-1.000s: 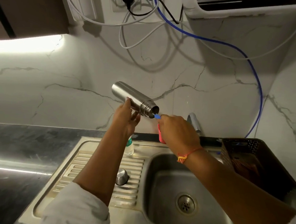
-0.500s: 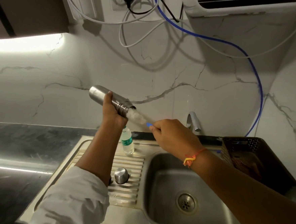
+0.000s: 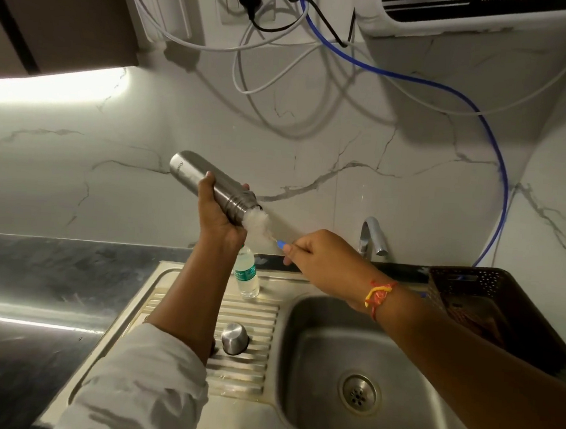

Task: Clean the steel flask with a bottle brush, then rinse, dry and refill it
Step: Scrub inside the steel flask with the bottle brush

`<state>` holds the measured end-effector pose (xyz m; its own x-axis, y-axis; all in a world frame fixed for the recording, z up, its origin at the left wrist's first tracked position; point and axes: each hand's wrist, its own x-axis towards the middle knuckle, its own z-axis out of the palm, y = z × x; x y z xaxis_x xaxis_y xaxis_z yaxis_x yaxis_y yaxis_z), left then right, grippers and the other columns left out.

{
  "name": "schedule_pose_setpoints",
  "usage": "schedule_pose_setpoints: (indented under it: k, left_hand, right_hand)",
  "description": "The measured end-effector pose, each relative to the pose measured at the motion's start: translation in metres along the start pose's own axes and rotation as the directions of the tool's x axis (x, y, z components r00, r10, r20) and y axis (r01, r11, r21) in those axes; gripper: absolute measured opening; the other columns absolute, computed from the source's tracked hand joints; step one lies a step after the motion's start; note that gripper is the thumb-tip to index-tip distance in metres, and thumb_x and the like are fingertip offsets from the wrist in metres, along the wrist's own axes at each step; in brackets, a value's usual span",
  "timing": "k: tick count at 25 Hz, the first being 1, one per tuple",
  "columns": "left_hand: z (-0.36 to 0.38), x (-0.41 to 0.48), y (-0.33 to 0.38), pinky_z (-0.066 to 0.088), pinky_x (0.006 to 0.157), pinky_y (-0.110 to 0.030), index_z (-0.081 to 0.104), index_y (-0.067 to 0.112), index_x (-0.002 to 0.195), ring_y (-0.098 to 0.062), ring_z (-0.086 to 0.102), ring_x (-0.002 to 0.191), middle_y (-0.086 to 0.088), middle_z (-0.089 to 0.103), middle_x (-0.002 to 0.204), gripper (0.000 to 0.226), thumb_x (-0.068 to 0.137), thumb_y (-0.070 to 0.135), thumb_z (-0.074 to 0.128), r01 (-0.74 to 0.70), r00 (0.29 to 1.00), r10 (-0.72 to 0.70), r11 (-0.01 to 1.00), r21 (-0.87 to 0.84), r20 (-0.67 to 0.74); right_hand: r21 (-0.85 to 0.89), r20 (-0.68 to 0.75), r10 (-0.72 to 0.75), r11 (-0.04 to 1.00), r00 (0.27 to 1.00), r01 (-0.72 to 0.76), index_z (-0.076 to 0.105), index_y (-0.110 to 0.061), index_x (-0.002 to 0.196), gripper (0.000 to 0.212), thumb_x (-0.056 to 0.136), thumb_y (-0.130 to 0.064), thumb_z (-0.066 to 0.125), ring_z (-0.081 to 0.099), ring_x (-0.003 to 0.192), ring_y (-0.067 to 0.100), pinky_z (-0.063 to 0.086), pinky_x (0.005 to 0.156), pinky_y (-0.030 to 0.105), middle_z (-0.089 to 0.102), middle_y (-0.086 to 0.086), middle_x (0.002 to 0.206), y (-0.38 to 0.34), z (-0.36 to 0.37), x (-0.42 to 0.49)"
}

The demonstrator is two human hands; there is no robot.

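Steel flask (image 3: 206, 184), held in the air over the drainboard (image 3: 247, 315) and near the marble wall (image 3: 77, 166); tilted, base up and to the left, open mouth down and to the right; left hand (image 3: 219, 216) wrapped round its body just behind the threaded neck, fingers and thumb curled tight on it; white sleeve (image 3: 142, 382) on that arm

Brush (image 3: 257, 222), white bristles, part inside the flask mouth and part outside; blurred; blue end of the handle (image 3: 281, 244) showing just beyond the right hand (image 3: 319, 253), which is closed round the handle with fingers curled; rest of the handle hidden in the fist; orange and yellow thread (image 3: 378, 293) on that wrist

Cap (image 3: 234, 338), steel, domed, standing on the drainboard ribs, apart from the flask

Bottle (image 3: 247, 275), clear plastic, green label, upright at the back of the drainboard, below the left hand

Sink (image 3: 325, 351), steel, right of the drainboard; drain (image 3: 358, 393) at its bottom; tap (image 3: 372, 235) behind it by the wall

Basket (image 3: 471, 284), dark, perforated, on the right beside the sink; contents unclear

Counter (image 3: 37, 264), dark, left of the drainboard

Hose (image 3: 499, 169), blue, running down the wall toward the basket; white cables (image 3: 267, 89) looped above
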<state>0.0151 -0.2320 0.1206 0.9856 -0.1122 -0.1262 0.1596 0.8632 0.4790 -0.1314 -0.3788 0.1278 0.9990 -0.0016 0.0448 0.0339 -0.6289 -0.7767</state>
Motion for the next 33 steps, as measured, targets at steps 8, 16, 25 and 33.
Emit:
schedule_pose_setpoints:
  k: [8, 16, 25, 33]
  left_hand:
    - [-0.004, -0.001, -0.010, 0.062, 0.076, -0.037, 0.050, 0.007, 0.140, -0.025, 0.073, 0.077, -0.013, 0.071, 0.086, 0.068, 0.087, 0.043, 0.074, 0.002, 0.998, -0.004, 1.000, 0.025, 0.055]
    - [-0.006, -0.012, -0.027, 0.061, 0.084, -0.041, 0.044, 0.003, 0.144, -0.027, 0.072, 0.094, -0.016, 0.067, 0.110, 0.084, 0.083, 0.048, 0.079, 0.061, 0.984, -0.089, 0.982, 0.179, 0.154]
    - [0.002, -0.005, -0.018, 0.061, 0.087, -0.048, 0.051, 0.010, 0.135, -0.034, 0.071, 0.108, -0.020, 0.067, 0.123, 0.052, 0.098, 0.044, 0.065, 0.130, 0.991, -0.108, 0.899, 0.418, -0.076]
    - [0.008, 0.004, -0.013, 0.063, 0.070, -0.045, 0.054, 0.008, 0.132, -0.029, 0.075, 0.088, -0.015, 0.072, 0.114, 0.072, 0.077, 0.040, 0.088, 0.089, 0.985, -0.061, 0.981, 0.172, -0.162]
  right_hand:
    - [0.154, 0.038, 0.085, 0.984, 0.996, -0.090, 0.072, -0.015, 0.098, 0.035, 0.104, -0.038, 0.046, 0.045, 0.062, 0.010, 0.036, 0.055, 0.021, 0.054, 0.002, 0.073, -0.006, -0.003, -0.012]
    - [0.391, 0.049, 0.208, 0.896, 0.977, -0.210, 0.071, -0.017, 0.101, 0.031, 0.103, -0.039, 0.049, 0.032, 0.051, 0.011, 0.029, 0.043, 0.023, 0.042, 0.000, 0.064, 0.000, 0.011, 0.012]
    - [-0.551, -0.332, -0.222, 0.834, 0.917, 0.003, 0.061, -0.020, 0.119, 0.023, 0.102, -0.031, 0.050, 0.051, 0.064, 0.011, 0.038, 0.055, 0.023, 0.052, -0.006, 0.079, 0.028, 0.009, 0.018]
    - [-0.418, -0.202, -0.250, 0.897, 0.947, 0.148, 0.065, -0.018, 0.099, 0.031, 0.105, -0.038, 0.041, 0.056, 0.062, 0.014, 0.050, 0.060, 0.032, 0.058, -0.003, 0.071, 0.021, 0.011, 0.008]
